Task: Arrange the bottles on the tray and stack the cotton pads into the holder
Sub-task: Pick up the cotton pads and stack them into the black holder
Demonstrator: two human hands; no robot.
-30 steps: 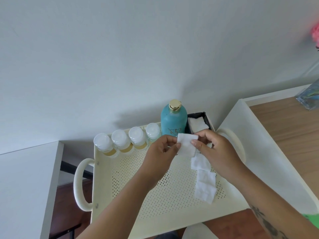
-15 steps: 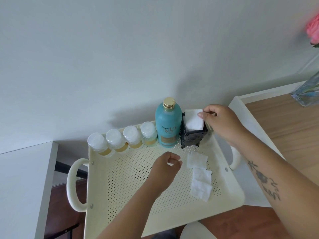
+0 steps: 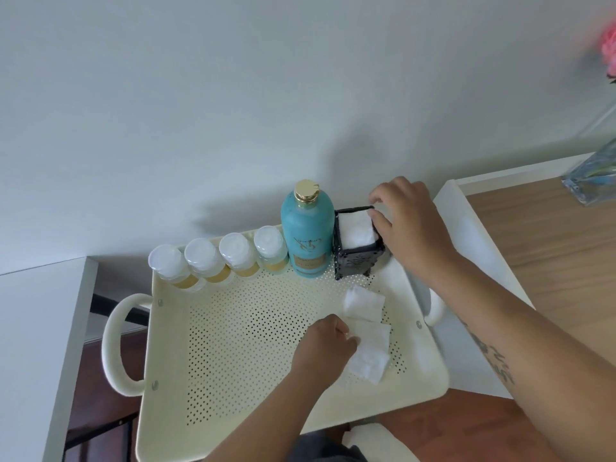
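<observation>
A cream perforated tray with loop handles is seen from above, set against a pale wall. Along its far edge four small clear bottles with white caps are lined up in a row, touching or nearly touching each other. Just right of them a tall teal bottle with a gold cap is stood upright. Just beside it on the right a black holder is placed at the far right corner of the tray, with white cotton pads stacked inside up to its rim.

The right hand is placed at the holder's right side; thumb and forefinger are pinched on the right edge of the top pad in the holder. Whether the pad is gripped or only pressed cannot be told.

The left hand is lowered onto the tray floor near the middle right, fingers curled, fingertips touching the left edge of a loose pad. Whether it is actually pinched cannot be told. Loose pads are laid overlapping in a short line on the tray's right side, one more pad lying farther, between the hand and the holder.

A wooden tabletop is seen to the right of the tray.
</observation>
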